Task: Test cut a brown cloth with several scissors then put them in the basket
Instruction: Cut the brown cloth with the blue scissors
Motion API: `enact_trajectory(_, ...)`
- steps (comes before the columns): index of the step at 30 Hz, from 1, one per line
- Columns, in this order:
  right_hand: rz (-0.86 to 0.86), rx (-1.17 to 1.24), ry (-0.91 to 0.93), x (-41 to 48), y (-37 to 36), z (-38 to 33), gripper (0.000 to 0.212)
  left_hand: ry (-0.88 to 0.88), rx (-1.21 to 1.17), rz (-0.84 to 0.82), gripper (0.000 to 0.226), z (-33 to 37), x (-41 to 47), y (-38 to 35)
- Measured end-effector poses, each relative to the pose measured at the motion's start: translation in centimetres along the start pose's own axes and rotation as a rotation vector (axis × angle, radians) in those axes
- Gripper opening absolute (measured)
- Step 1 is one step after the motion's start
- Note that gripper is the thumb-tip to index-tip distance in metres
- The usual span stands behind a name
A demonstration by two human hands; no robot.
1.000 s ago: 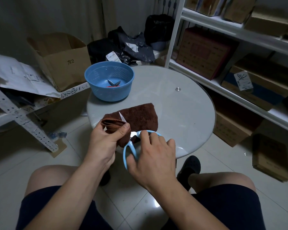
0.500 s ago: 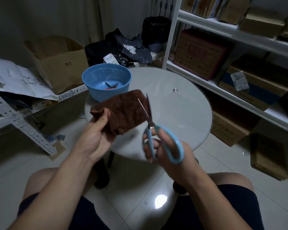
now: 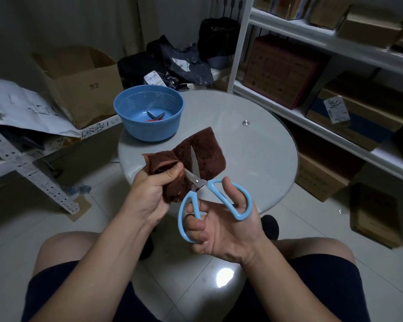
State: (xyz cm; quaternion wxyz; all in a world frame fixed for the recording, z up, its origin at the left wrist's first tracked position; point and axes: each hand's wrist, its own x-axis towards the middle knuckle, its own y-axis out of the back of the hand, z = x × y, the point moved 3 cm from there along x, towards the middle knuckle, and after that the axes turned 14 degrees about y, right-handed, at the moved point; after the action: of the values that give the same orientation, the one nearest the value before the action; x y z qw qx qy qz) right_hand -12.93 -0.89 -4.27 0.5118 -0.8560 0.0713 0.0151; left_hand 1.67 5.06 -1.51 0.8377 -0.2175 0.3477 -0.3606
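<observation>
The left hand pinches a bunched corner of the cloth between thumb and fingers, holding it up in the air just ahead of both hands, above the near edge of the surface. The right hand is closed through the loops of the scissors, thumb in the upper loop and fingers in the lower one, and the blades stand partly apart with the upper one running up into the cloth between two flaps.

The cloth looks soft and limp, a thick napped piece that sags wherever it is not held, so I would judge it wants to fold away from the blade rather than part cleanly. Gripping it close beside the cut line, as the left hand does, and pulling it taut seems the sound way to take it. It looks light; slipping is not the worry, bunching is.

The scissors are stiff and sharp, best kept by the handles. Beyond the hands, to the left, the basket sits on the surface with another pair lying inside.
</observation>
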Motion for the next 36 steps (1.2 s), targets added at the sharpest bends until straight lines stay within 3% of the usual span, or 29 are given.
enact_trajectory(5, 0.104, -0.028, 0.023, -1.0, 1.6, -0.3, 0.066, 0.025, -0.113, 0.032, 0.030, 0.6, 0.7, 0.6)
enact_trajectory(7, 0.182, -0.012, 0.069, -2.0, 2.9, -0.6, 0.067, -0.046, -0.206, 0.054, 0.035, 3.2, 1.2, 1.6)
enact_trajectory(10, 0.308, -0.097, 0.209, -2.4, 4.1, -2.3, 0.061, -0.124, -0.150, 0.086, 0.059, 5.9, 1.9, 2.4)
enact_trajectory(14, 0.602, -0.782, 0.277, -0.2, 3.6, -5.0, 0.044, -0.034, -0.106, 0.056, 0.066, 4.3, 1.5, 1.4)
enact_trajectory(17, 0.817, -1.382, 0.253, 1.1, 3.7, -5.9, 0.041, 0.039, -0.174, 0.037, 0.053, 3.6, 1.5, 1.8)
enact_trajectory(20, 0.890, -1.701, 0.259, 1.5, 3.9, -6.1, 0.027, 0.079, -0.200, 0.039, 0.040, 3.1, 1.4, 3.0)
enact_trajectory(23, 0.933, -1.904, 0.210, 1.6, 4.1, -6.2, 0.032, 0.065, -0.223, 0.062, 0.040, 2.7, 1.3, 4.3)
enact_trajectory(26, 0.972, -2.035, 0.178, 1.6, 4.5, -6.3, 0.033, 0.067, -0.277, 0.060, 0.042, 2.4, 0.8, 5.2)
enact_trajectory(31, 0.952, -2.146, 0.172, 2.1, 5.4, -5.9, 0.029, 0.013, -0.331, 0.018, 0.066, 2.4, -0.2, 5.9)
enact_trajectory(36, 1.022, -2.051, 0.087, 1.7, 5.4, -5.9, 0.033, -0.083, -0.390, -0.017, 0.036, 4.1, -1.3, 7.2)
